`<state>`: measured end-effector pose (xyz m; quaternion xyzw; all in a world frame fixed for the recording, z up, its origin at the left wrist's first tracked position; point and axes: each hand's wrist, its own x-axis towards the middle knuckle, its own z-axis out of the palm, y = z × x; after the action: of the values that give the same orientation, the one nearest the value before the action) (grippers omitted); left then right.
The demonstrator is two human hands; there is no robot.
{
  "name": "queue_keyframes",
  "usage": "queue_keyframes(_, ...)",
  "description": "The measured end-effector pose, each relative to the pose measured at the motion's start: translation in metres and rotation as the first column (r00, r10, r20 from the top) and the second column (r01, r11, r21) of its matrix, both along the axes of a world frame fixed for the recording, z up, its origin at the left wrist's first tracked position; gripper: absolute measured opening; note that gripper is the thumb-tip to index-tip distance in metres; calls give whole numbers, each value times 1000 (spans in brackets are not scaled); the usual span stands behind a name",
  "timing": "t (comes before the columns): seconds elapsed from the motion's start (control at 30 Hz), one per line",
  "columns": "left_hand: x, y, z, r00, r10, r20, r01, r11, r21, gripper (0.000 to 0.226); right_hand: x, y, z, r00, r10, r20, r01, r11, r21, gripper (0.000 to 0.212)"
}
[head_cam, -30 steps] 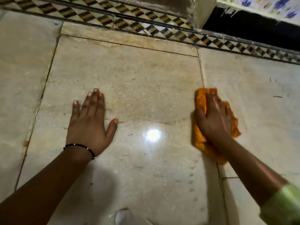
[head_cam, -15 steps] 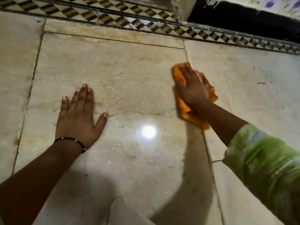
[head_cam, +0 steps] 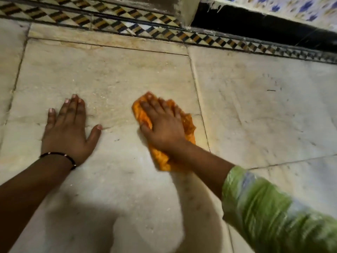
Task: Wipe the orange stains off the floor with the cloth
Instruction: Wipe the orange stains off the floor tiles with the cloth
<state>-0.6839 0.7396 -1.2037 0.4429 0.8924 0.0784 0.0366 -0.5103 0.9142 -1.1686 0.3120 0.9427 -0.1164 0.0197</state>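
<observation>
Cloth (head_cam: 162, 157), one crumpled orange rag, sits on the glossy marble floor (head_cam: 109, 73). Going left to right: left hand (head_cam: 68, 131) flat and spread, gripping nothing, thin black bracelet (head_cam: 58, 155) on its wrist; right hand (head_cam: 162, 125) pressing palm-down on the rag, fingers extended; blurry green sleeve (head_cam: 273, 212).

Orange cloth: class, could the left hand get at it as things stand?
Probably yes: bare floor separates the flat left hand from the cloth, though the right hand covers much of it.
</observation>
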Motion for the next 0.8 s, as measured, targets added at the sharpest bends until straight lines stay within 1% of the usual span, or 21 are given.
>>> queue_keyframes(0.03, -1, -1, 0, 1000, 0, -2, 0, 1000, -1, 86, 4, 26, 0, 999, -53, -2, 53, 999, -3, 67)
queue_keyframes(0.07, -2, -2, 0, 1000, 3, -3, -3, 1000, 1, 87, 16, 49, -1, 988, -151, -6, 151, 988, -20, 68)
queue_keyframes(0.13, -2, -3, 0, 1000, 9, 1, -9, 1000, 1, 87, 60, 80, -3, 922, -388, -14, 387, 922, -30, 72)
queue_keyframes(0.2, -2, -2, -1, 1000, 12, 1, -12, 1000, 2, 86, 112, 77, -2, 836, -549, -8, 549, 836, -9, 73)
queue_keyframes(0.23, -2, -1, 0, 1000, 12, 0, -12, 1000, 1, 86, 134, 62, -1, 806, -592, -7, 592, 806, -13, 72)
queue_keyframes(0.27, -2, 0, -1, 1000, 12, -4, -12, 1000, 0, 86, 147, 41, -1, 796, -605, -2, 605, 796, -14, 70)
queue_keyframes(0.3, -2, 0, 0, 1000, 13, -11, -13, 1000, -2, 85, 153, 17, 1, 808, -589, 9, 589, 808, -18, 69)
queue_keyframes(0.37, -1, 0, 1, 1000, 13, -20, -13, 1000, -9, 85, 140, -25, 2, 869, -494, 43, 495, 869, -17, 70)
queue_keyframes(0.4, 0, 1, 1, 1000, 11, -19, -11, 1000, -14, 84, 127, -39, 3, 909, -412, 61, 413, 910, -17, 70)
queue_keyframes(0.47, 0, 0, 2, 1000, 11, -18, -11, 1000, -14, 84, 82, -55, 2, 985, -158, 74, 160, 987, -31, 68)
queue_keyframes(0.5, -1, 0, 2, 1000, 12, -19, -12, 1000, -11, 84, 54, -54, 1, 998, -3, 67, 6, 999, -42, 66)
queue_keyframes(0.53, 0, 0, 2, 1000, 10, -17, -10, 1000, -10, 83, 25, -49, 0, 988, 144, 64, -141, 989, -41, 64)
queue_keyframes(0.6, 0, -1, 2, 1000, 15, -19, -15, 1000, -17, 83, -30, -19, 0, 927, 363, 94, -363, 932, -16, 66)
queue_keyframes(0.63, -1, 0, 3, 1000, 15, -17, -15, 1000, -19, 83, -50, 4, 2, 912, 397, 104, -399, 917, -8, 68)
queue_keyframes(0.67, -1, 0, 3, 1000, 10, -14, -10, 1000, -20, 83, -62, 27, 1, 926, 365, 97, -366, 931, -4, 72)
queue_keyframes(0.73, 0, 0, 4, 1000, 12, -7, -12, 1000, -18, 83, -61, 71, 0, 980, 193, 49, -193, 981, 2, 77)
queue_keyframes(0.8, 0, 0, 3, 1000, 25, 3, -25, 1000, -16, 82, -44, 90, -2, 1000, -14, 5, 14, 1000, 15, 76)
